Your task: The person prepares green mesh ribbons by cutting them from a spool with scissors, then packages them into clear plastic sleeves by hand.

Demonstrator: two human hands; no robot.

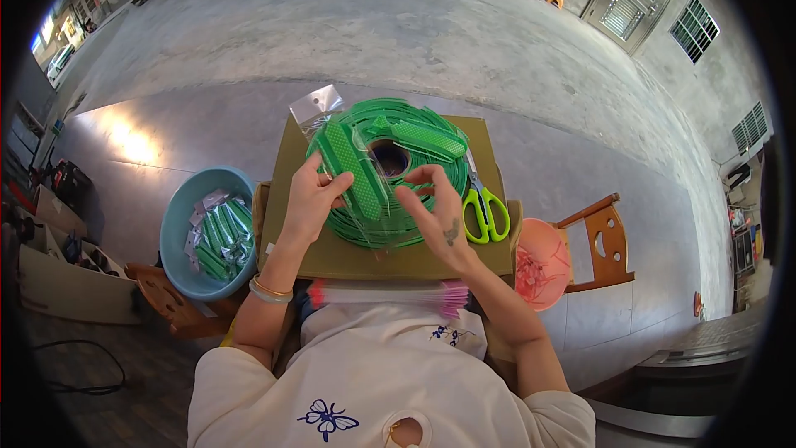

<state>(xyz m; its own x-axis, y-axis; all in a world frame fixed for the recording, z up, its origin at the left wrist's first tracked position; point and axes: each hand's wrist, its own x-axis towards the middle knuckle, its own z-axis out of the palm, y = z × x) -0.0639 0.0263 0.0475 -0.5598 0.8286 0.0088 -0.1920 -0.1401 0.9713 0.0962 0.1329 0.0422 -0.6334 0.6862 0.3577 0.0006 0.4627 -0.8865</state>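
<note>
My left hand (319,195) grips a clear plastic bag (319,104) that holds a flat bundle of green dotted strips (356,170). The bag's header with a hang hole points up and away. My right hand (435,211) hovers at the bag's right side, thumb and forefinger curved and apart; whether it touches the film is hard to tell. Beneath both hands lies a large coil of green strip (448,174) with a cardboard core (388,158). Another green dotted piece (427,139) rests on the coil. Scissors with lime handles (487,216) lie right of it.
A cardboard box (323,261) bears the coil. At left, a blue basin (176,228) holds several packed green bundles. A pink basin (551,253) with red scraps sits on a wooden chair (605,241) at right. Flat plastic bags (390,294) are stacked on the lap.
</note>
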